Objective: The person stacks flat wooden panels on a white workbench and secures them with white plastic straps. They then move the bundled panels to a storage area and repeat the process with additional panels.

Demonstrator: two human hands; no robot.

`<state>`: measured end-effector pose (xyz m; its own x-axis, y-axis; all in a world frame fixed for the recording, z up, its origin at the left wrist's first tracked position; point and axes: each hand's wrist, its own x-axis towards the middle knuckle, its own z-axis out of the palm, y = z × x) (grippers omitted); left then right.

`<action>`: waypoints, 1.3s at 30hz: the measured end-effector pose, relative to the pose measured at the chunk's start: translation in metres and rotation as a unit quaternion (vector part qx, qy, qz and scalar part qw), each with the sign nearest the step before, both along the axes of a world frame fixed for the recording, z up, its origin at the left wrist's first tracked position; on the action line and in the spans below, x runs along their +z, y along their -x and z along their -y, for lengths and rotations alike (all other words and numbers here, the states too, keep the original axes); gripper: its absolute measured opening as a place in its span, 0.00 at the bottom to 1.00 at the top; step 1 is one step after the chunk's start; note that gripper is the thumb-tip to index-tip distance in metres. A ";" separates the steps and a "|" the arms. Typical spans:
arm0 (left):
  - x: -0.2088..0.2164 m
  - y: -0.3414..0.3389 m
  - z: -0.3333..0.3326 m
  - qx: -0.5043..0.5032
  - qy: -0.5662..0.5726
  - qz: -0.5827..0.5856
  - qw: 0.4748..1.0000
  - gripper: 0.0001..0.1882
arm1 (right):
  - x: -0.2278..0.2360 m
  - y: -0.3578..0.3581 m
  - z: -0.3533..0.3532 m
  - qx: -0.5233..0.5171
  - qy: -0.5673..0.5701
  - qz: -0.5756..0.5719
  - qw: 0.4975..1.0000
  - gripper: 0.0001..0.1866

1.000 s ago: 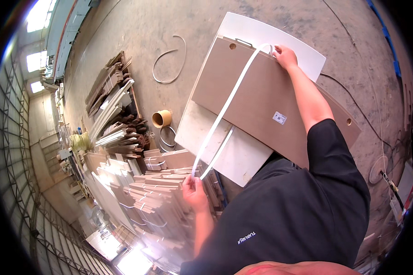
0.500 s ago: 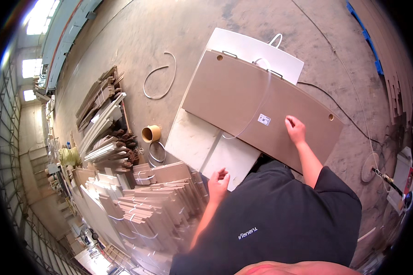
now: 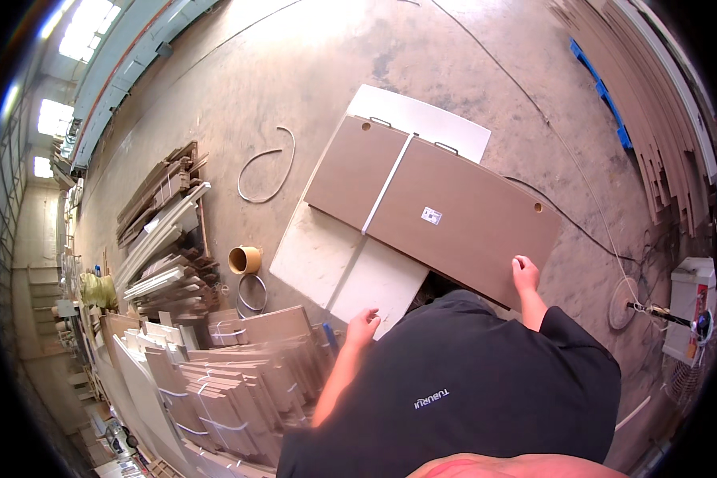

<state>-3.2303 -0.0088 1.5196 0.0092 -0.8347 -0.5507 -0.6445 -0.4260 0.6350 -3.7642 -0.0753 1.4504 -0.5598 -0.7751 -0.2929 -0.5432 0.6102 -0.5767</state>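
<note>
A long brown panel (image 3: 470, 203) lies across a pale work surface (image 3: 315, 247). The panel carries a small white label (image 3: 431, 215), two dark handles along its far edge and a round hole near each far corner. A white strap (image 3: 389, 183) runs tight and straight across the panel, left of its middle. Above the near edge of the pale surface, my left hand (image 3: 362, 326) holds nothing visible, its fingers loosely bent and partly apart. My right hand (image 3: 525, 274) is curled closed at the panel's near right part, with nothing visible in it; whether it touches the panel I cannot tell.
Bundled brown boards (image 3: 239, 382) stand close on my left, with a pile of offcuts (image 3: 163, 231) beyond. A yellowish tube (image 3: 244, 260) and a loose strap loop (image 3: 267, 195) lie on the floor. A cable (image 3: 570, 211) trails right, toward a grey box (image 3: 687, 307).
The strap, a loose arc before, now lies tight across the panel. My right hand has moved from over the panel toward its near right edge. The view has shifted.
</note>
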 end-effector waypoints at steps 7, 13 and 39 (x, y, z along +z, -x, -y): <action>-0.072 -0.014 -0.051 0.026 -0.049 -0.029 0.998 0.21 | -0.017 0.046 -0.082 -0.113 -0.095 -0.116 0.982 0.35; -0.095 0.005 -0.089 0.016 -0.156 -0.046 0.987 0.23 | -0.029 0.042 -0.102 -0.154 -0.236 0.183 0.942 0.49; -0.031 0.095 -0.124 0.088 -0.135 -0.148 0.976 0.25 | -0.086 0.101 -0.049 -0.239 -0.106 0.473 0.841 0.37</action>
<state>-3.3248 0.1156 1.4885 -0.0544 -0.6580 -0.7511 -0.3513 -0.6915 0.6312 -3.8649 -0.0267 1.3641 -0.2321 -0.4021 -0.8857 0.4346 0.7718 -0.4642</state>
